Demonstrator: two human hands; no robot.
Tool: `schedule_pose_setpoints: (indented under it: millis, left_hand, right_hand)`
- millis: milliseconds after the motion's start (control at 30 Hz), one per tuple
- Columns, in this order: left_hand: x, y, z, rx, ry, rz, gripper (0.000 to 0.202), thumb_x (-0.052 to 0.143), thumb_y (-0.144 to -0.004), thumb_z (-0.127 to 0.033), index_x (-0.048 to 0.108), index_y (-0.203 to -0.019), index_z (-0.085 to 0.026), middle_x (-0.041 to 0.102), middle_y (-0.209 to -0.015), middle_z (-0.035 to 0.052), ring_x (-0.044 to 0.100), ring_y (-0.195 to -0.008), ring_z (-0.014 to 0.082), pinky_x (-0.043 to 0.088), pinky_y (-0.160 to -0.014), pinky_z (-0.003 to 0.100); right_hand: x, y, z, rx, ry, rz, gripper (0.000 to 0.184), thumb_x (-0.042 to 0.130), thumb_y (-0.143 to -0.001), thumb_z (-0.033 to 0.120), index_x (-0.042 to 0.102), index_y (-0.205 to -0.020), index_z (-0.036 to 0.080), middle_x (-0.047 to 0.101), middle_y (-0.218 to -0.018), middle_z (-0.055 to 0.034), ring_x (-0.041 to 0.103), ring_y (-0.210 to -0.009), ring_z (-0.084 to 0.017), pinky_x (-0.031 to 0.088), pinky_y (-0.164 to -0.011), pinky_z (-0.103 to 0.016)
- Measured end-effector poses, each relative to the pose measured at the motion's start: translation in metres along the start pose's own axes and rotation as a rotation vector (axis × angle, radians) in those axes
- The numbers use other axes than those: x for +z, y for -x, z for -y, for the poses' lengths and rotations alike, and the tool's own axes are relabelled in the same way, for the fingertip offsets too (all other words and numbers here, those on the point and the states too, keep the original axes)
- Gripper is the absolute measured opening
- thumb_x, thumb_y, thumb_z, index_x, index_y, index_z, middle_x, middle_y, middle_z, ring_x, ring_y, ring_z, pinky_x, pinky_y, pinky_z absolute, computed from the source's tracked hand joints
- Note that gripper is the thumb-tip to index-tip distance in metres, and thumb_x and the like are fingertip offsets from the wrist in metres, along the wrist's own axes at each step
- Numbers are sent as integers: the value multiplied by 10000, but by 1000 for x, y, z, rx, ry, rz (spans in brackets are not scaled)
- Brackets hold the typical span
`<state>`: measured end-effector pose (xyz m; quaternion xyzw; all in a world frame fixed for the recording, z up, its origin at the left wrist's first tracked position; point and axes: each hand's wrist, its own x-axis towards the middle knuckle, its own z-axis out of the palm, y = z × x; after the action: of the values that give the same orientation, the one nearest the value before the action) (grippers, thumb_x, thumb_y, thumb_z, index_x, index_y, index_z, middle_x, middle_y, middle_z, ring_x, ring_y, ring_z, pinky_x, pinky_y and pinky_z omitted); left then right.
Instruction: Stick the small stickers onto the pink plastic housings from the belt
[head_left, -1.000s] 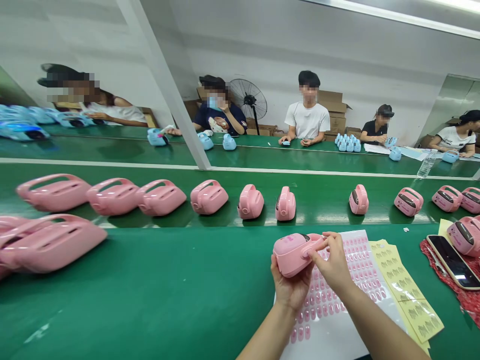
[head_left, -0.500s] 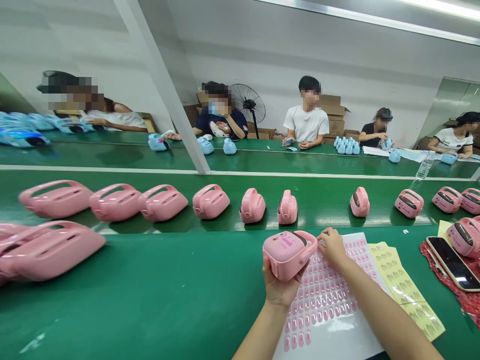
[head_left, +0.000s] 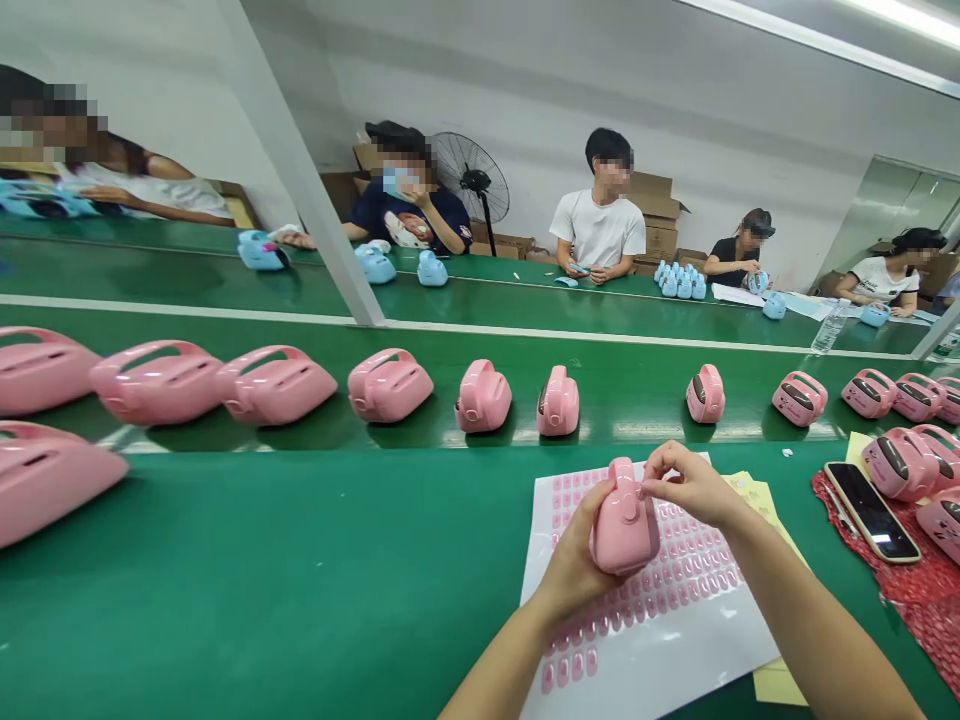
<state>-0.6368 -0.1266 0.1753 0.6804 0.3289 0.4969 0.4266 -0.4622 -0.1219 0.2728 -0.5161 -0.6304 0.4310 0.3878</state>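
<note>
My left hand [head_left: 576, 562] is wrapped round a small pink plastic case with a carry handle [head_left: 624, 532], held above the sheet with its narrow side toward me. At the handle's right side, my right hand [head_left: 691, 486] has thumb and finger pinched together; whether something small is between them I cannot make out. Beneath both hands lies a white sheet [head_left: 660, 660] bearing rows of glossy pink oval stickers. A yellow sticker sheet [head_left: 766, 500] sticks out from under its right side.
A row of similar pink cases [head_left: 390, 385] stands along the green bench [head_left: 300, 600]. To my right, a phone [head_left: 874, 510] and more pink cases [head_left: 900, 462] rest by red bubble wrap [head_left: 930, 610]. Across from me, several people handle blue cases [head_left: 431, 268].
My left hand has turned the pink case from its printed face to its narrow side. My right hand has come to the handle and pinches there. The view has shifted right.
</note>
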Motion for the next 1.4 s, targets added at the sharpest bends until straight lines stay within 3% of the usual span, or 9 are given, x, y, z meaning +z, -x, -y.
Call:
schedule_pose_setpoints:
  millis: [167, 367, 800, 967, 1100, 1167, 1233, 1333, 1400]
  left_hand:
    - [-1, -1, 4, 93, -56, 51, 817, 765, -490, -181, 450, -1228, -330, 534, -1231, 71, 519, -1097, 314, 410, -922, 420]
    - [-2, -1, 2, 113, -93, 93, 827, 743, -524, -166, 383, -1249, -334, 515, -1232, 72, 527, -1076, 300, 427, -889, 420]
    - [-3, 0, 8, 130, -167, 128, 835, 727, -548, -195, 317, -1266, -317, 472, -1275, 85, 500, -1115, 297, 420, -908, 425]
    - [-2, -1, 6, 85, -151, 81, 817, 732, -529, -196, 371, -1254, -297, 476, -1285, 96, 484, -1136, 318, 396, -934, 447]
    - [0, -2, -5, 14, -65, 38, 734, 758, -495, -213, 488, -1174, -278, 516, -1252, 106, 472, -1150, 341, 357, -967, 474]
    - [-1, 0, -13, -15, -28, 73, 716, 776, -465, -226, 525, -1134, -270, 524, -1248, 111, 451, -1170, 354, 324, -988, 494]
    - [-2, 4, -18, -53, 22, 146, 773, 795, -442, -249, 504, -1159, -264, 512, -1266, 120, 452, -1167, 359, 323, -985, 503]
    - [-2, 10, -16, -121, 196, 219, 958, 818, -416, -336, 380, -1266, -273, 486, -1294, 130, 483, -1131, 360, 381, -935, 492]
    - [1, 12, -8, -163, 312, 135, 1037, 815, -395, -422, 327, -1298, -272, 464, -1313, 136, 471, -1142, 363, 397, -923, 473]
  right_hand:
    - [11, 10, 9, 49, 130, 60, 103, 655, -636, 142, 564, -604, 177, 441, -779, 19, 499, -729, -114, 431, -667, -263]
    - [16, 10, 5, 69, 124, 16, 116, 638, -664, 125, 563, -590, 175, 428, -774, 22, 495, -708, -107, 430, -669, -262]
    - [20, 15, 3, -56, 238, -15, 147, 596, -686, 80, 531, -600, 181, 418, -779, 10, 495, -716, -122, 461, -671, -280]
    - [29, 24, -7, -224, 394, -121, 87, 569, -731, 143, 569, -786, 210, 462, -972, -51, 500, -800, -161, 457, -783, -363]
    - [29, 17, -21, -169, 338, -234, 432, 587, -725, 260, 460, -1136, 222, 432, -1129, -99, 498, -766, -155, 467, -732, -352]
    - [22, 8, -28, -133, 268, -264, 417, 540, -758, 325, 454, -1150, 211, 455, -1110, -95, 494, -749, -144, 455, -718, -331]
    - [14, 0, -36, -69, 146, -162, 331, 471, -794, 394, 518, -1059, 201, 517, -972, -58, 495, -715, -130, 439, -673, -294]
    - [3, -6, -46, 101, -43, 223, 333, 511, -733, 492, 573, -818, 175, 482, -619, 29, 445, -531, -98, 361, -497, -225]
    - [-2, -10, -51, 191, -51, 225, 315, 548, -684, 492, 528, -658, 178, 397, -483, 69, 364, -419, -79, 291, -423, -211]
